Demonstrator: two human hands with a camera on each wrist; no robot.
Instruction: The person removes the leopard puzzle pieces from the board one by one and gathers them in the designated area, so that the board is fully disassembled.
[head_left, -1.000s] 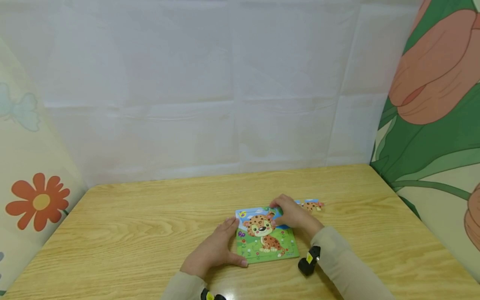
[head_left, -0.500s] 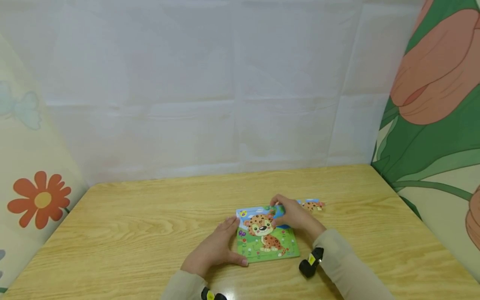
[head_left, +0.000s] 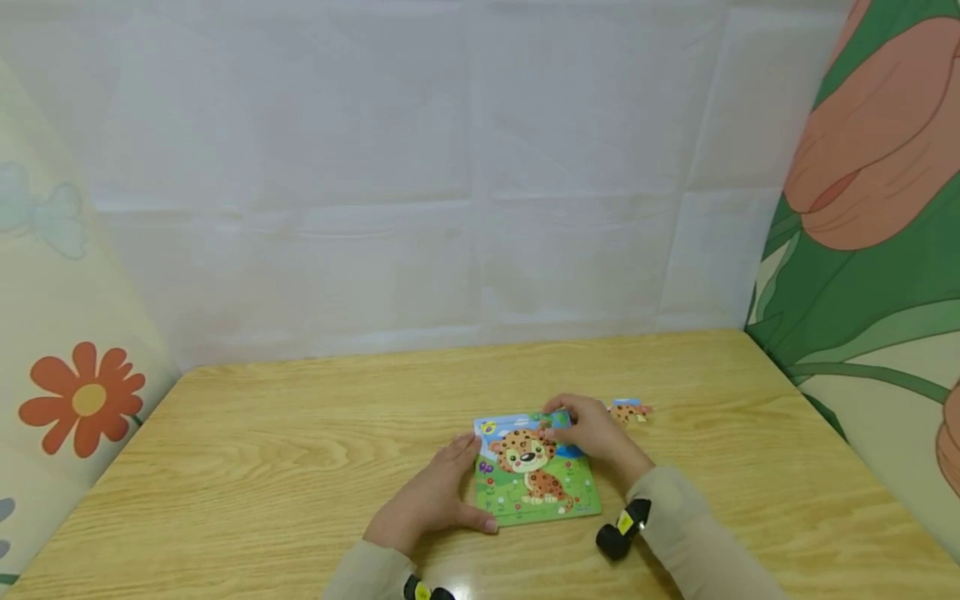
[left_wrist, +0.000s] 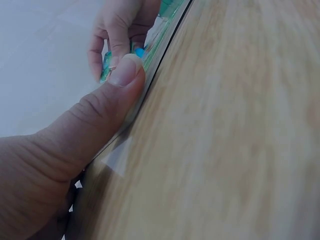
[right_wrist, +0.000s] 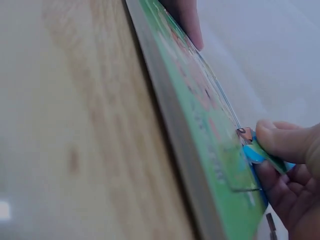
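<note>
A square jigsaw puzzle board [head_left: 517, 506] with a spotted cub on green grass and blue sky lies flat on the table. My left hand [head_left: 435, 496] holds its near left corner, the thumb along the near edge and the fingers by the left edge. In the left wrist view, the left thumb [left_wrist: 95, 115] presses at the board's edge. At the board's far right part, my right hand [head_left: 596, 429] pinches a small puzzle piece [right_wrist: 267, 157], coloured green and blue, between thumb and fingers. The piece is tilted at the board's edge; whether it is seated cannot be seen.
Several loose puzzle pieces [head_left: 628, 412], spotted orange and blue, lie beyond the right hand, partly hidden by it. The wooden table [head_left: 300, 467] meets a white cloth backdrop [head_left: 337, 208] at the back. Painted flower panels stand at both sides.
The right hand has shifted slightly right, covering more of the loose pieces behind it. The left hand and the board stay nearly in place.
</note>
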